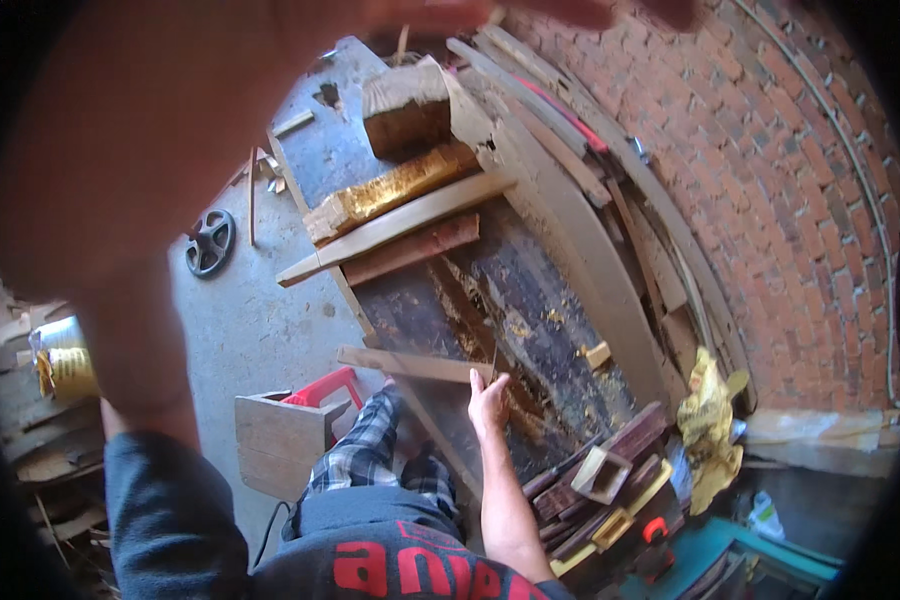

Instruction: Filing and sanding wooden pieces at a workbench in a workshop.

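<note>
My left hand [160, 120] is raised very close to the camera, blurred and filling the upper left, with its fingers stretched along the top edge and nothing visible in them. My right hand [488, 405] grips the right end of a plain wooden slat [405, 362], which lies across the front of a dark, worn bench top [410, 310]. A small wood block [597, 355] rests to the right of that hand. Farther back on the bench, a long pale plank [400, 225] lies beside a reddish board [410, 250], a golden-brown beam [385, 195] and a big block [405, 110].
A wooden stool [280, 445] with red plastic [320, 390] stands by my legs. A black wheel [210, 242] is on the floor. Stacked boards [610, 190] line the brick wall [760, 200]. Scrap pieces [600, 475], a yellow crumpled bag [710, 440] and a teal frame [750, 555] sit to the right.
</note>
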`<state>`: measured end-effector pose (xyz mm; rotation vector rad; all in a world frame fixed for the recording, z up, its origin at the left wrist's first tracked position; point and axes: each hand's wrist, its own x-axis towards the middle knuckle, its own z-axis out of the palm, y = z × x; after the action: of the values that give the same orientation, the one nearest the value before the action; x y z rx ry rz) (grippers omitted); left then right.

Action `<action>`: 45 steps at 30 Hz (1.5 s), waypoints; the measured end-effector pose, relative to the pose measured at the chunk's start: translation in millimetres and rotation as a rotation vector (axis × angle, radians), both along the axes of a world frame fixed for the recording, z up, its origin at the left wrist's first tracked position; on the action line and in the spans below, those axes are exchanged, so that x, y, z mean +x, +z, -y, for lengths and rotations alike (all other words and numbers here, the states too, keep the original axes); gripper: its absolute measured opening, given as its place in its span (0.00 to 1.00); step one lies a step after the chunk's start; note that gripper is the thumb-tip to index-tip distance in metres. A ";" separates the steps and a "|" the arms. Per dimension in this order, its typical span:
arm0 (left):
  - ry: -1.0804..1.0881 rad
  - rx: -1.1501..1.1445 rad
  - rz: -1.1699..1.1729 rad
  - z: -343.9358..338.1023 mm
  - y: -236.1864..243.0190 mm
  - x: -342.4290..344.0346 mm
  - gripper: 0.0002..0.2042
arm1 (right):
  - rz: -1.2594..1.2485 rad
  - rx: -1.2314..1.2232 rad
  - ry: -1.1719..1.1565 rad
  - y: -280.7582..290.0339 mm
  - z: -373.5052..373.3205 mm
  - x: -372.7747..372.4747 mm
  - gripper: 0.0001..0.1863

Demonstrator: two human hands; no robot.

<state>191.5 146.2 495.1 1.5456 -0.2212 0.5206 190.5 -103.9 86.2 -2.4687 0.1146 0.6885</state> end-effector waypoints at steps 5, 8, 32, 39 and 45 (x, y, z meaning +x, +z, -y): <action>0.155 -0.089 -0.509 40.7 -184.8 48.9 0.25 | 0.081 -0.015 0.010 -9.2 1.5 -1.2 0.35; 0.324 0.206 -0.920 100.5 -316.4 27.8 0.21 | 0.038 -0.001 -0.023 -10.5 2.4 0.3 0.33; 0.522 0.836 -1.353 159.6 -411.9 40.9 0.27 | 0.051 0.197 -0.064 15.8 55.3 -48.4 0.11; 0.536 0.864 -1.360 160.6 -416.5 41.1 0.25 | 0.093 0.094 0.059 43.4 67.6 -84.5 0.05; 0.519 0.874 -1.389 160.3 -417.7 42.7 0.24 | 0.034 -0.003 0.141 37.9 65.8 -51.7 0.05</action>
<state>234.3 -14.1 77.4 2.4650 1.1837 -0.4293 138.8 -169.7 124.1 -2.5084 -0.0724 0.7049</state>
